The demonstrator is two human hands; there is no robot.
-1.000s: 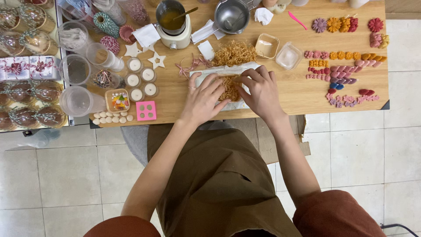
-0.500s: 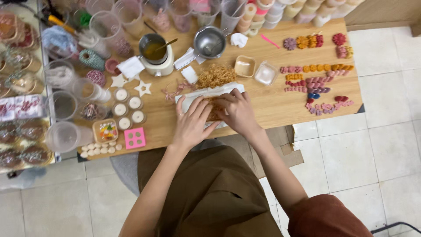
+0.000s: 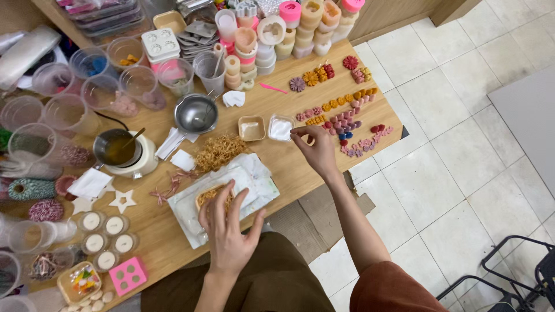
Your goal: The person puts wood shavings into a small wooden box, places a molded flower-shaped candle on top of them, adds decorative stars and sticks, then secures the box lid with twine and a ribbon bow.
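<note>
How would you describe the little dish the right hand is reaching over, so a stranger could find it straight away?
Start at the wooden table and find the shiny metal bowl near its middle. To the right of that sit two small square dishes side by side. The one you want is the clear dish nearer the right hand, holding white powder, while its neighbour, the tan dish, looks beige.

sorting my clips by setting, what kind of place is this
Likely a home craft workspace for wax or candle making: a small melting pot on a wooden table, stacked moulds, and rows of small coloured flower shapes.
</note>
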